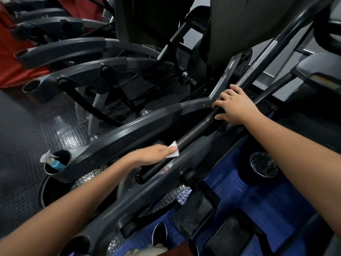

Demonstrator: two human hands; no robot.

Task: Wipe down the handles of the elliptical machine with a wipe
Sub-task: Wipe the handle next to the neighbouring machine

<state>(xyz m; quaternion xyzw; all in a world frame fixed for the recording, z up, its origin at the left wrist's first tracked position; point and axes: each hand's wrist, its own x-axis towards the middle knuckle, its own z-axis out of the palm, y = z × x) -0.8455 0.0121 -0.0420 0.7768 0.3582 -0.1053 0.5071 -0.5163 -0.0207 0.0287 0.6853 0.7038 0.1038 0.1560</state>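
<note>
Left hand pinches wipe against handle; right hand grips it higher, handle running toward 1 o'clock.

Two hands were in view: the left hand and the right hand. There was one white wipe and one long black handle under both hands. One spray bottle stood in a cup holder. Two more open cup holders showed at far left, an upper one and a lower one. One shoe appeared below.
</note>
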